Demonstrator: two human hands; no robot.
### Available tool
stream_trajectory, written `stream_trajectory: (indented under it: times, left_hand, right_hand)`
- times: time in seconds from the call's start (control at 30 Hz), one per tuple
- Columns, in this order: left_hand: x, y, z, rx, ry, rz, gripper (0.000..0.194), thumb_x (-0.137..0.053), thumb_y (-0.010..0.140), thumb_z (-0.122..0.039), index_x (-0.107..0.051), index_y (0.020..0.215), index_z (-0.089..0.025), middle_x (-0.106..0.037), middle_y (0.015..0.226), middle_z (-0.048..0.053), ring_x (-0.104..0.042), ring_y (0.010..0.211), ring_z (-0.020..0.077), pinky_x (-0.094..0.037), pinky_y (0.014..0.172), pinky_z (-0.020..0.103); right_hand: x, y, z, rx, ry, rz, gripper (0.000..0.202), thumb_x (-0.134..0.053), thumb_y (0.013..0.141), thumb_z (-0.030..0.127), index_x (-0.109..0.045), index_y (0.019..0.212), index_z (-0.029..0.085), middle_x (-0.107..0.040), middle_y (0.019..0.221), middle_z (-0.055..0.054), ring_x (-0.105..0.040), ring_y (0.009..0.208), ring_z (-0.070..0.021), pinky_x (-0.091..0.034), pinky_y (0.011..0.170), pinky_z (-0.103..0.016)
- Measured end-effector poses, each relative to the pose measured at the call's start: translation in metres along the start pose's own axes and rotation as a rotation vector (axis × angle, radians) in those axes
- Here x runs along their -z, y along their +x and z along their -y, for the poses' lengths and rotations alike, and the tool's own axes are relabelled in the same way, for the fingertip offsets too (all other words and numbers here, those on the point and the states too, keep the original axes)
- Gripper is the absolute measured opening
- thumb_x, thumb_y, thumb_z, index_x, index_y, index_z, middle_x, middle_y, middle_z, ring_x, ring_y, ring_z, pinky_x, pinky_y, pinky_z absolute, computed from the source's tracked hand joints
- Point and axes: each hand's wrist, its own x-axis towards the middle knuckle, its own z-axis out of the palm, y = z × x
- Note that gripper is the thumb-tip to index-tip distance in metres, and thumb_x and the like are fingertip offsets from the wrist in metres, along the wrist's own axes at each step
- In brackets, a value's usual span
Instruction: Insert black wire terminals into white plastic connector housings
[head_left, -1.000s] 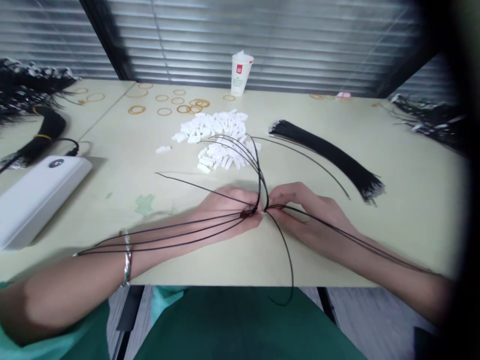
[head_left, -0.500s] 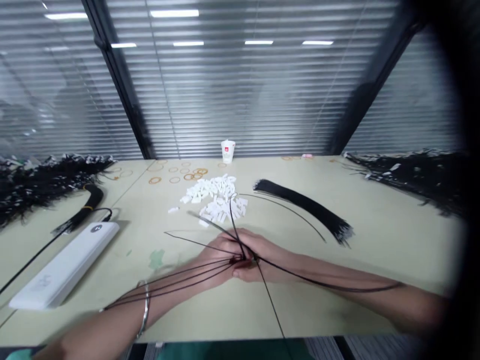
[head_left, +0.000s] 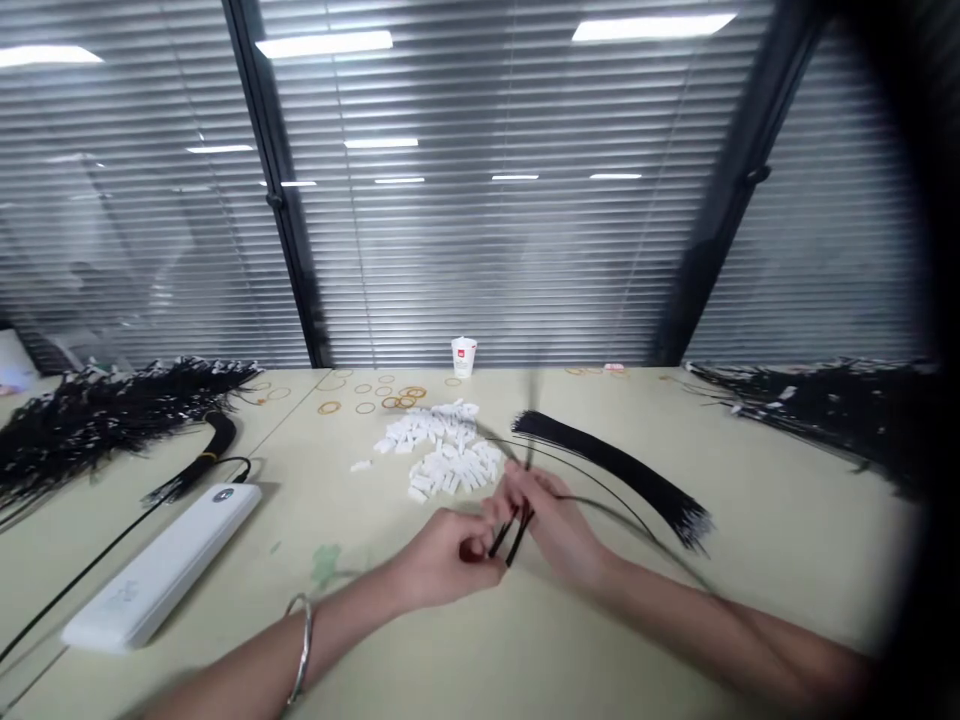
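Note:
My right hand [head_left: 555,525] is closed around several thin black wires [head_left: 517,530]. Their loose lengths are smeared by motion; some point upward, others trail right over the forearm. Close against it, my left hand [head_left: 450,558] has its thumb and fingers pinched together at the lower part of these wires; the exact contact is partly hidden by the fingers. Just beyond both hands lies a heap of small white plastic pieces [head_left: 454,465]. To the right rests a thick bundle of black wires [head_left: 611,460] with pale ends, and a single wire curves alongside it.
At left lies a white power bank [head_left: 161,570] with a black cable. Behind it are a smaller tied wire bundle [head_left: 214,445] and a large wire pile [head_left: 112,420]. Another pile [head_left: 825,410] is far right. Rubber bands [head_left: 405,397] and a paper cup [head_left: 463,357] sit at the back.
The wires that fanned left over my left forearm have swung away and are gathered in my right hand. My hands have moved slightly apart. The camera view has tilted up.

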Motion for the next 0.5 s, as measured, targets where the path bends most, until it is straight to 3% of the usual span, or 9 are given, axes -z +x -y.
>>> stream_trajectory:
  times: [0.1, 0.17, 0.23, 0.33, 0.4, 0.5]
  left_hand:
    - [0.003, 0.002, -0.004, 0.024, -0.078, -0.012, 0.023, -0.054, 0.072, -0.016, -0.036, 0.058, -0.016, -0.033, 0.055, -0.007, -0.03, 0.053, 0.0052, -0.023, 0.047, 0.018]
    - [0.004, 0.003, -0.006, 0.039, -0.123, -0.028, 0.016, -0.05, 0.073, -0.016, -0.039, 0.062, -0.016, -0.034, 0.056, -0.007, -0.031, 0.054, 0.0059, -0.024, 0.048, 0.018]
    - [0.005, 0.003, -0.008, 0.053, -0.162, -0.041, 0.011, -0.047, 0.075, -0.017, -0.042, 0.065, -0.016, -0.036, 0.057, -0.007, -0.032, 0.054, 0.0064, -0.024, 0.048, 0.018]
    - [0.007, 0.004, -0.01, 0.075, -0.209, -0.031, 0.009, -0.048, 0.072, -0.016, -0.044, 0.063, -0.016, -0.036, 0.055, -0.007, -0.033, 0.053, 0.0067, -0.024, 0.047, 0.018]
    - [0.008, 0.004, -0.01, 0.093, -0.239, -0.024, 0.009, -0.047, 0.07, -0.015, -0.044, 0.062, -0.016, -0.037, 0.054, -0.007, -0.034, 0.052, 0.0068, -0.024, 0.047, 0.018]
    - [0.01, 0.005, -0.008, 0.132, -0.283, -0.042, 0.009, -0.045, 0.07, -0.015, -0.044, 0.061, -0.016, -0.038, 0.051, -0.007, -0.035, 0.05, 0.0072, -0.024, 0.046, 0.019]
  right_hand:
    - [0.021, 0.008, 0.012, -0.058, 0.081, -0.062, 0.053, -0.034, 0.089, 0.054, -0.016, 0.054, 0.019, -0.023, 0.046, 0.006, -0.034, 0.044, -0.0073, -0.048, 0.069, -0.032]
    - [0.04, 0.009, 0.019, -0.087, 0.084, -0.078, 0.057, -0.033, 0.088, 0.058, -0.014, 0.051, 0.019, -0.022, 0.044, 0.005, -0.036, 0.045, -0.0081, -0.047, 0.073, -0.034]
    - [0.061, 0.006, 0.022, -0.12, 0.046, -0.088, 0.06, -0.032, 0.087, 0.06, -0.022, 0.045, 0.018, -0.036, 0.047, 0.0, -0.048, 0.056, -0.012, -0.046, 0.079, -0.035]
    - [0.094, -0.004, 0.022, -0.166, -0.052, -0.15, 0.061, -0.033, 0.087, 0.061, -0.044, 0.047, 0.016, -0.058, 0.071, -0.007, -0.055, 0.076, -0.016, -0.045, 0.076, -0.03]
    - [0.12, -0.012, 0.02, -0.193, -0.125, -0.225, 0.057, -0.035, 0.086, 0.061, -0.056, 0.058, 0.015, -0.058, 0.073, -0.006, -0.052, 0.066, -0.0126, -0.043, 0.061, -0.025]
    - [0.158, -0.027, 0.019, -0.252, -0.249, -0.323, 0.051, -0.043, 0.083, 0.06, -0.063, 0.075, 0.014, -0.046, 0.053, -0.001, -0.035, 0.044, -0.0074, -0.024, 0.04, -0.022]
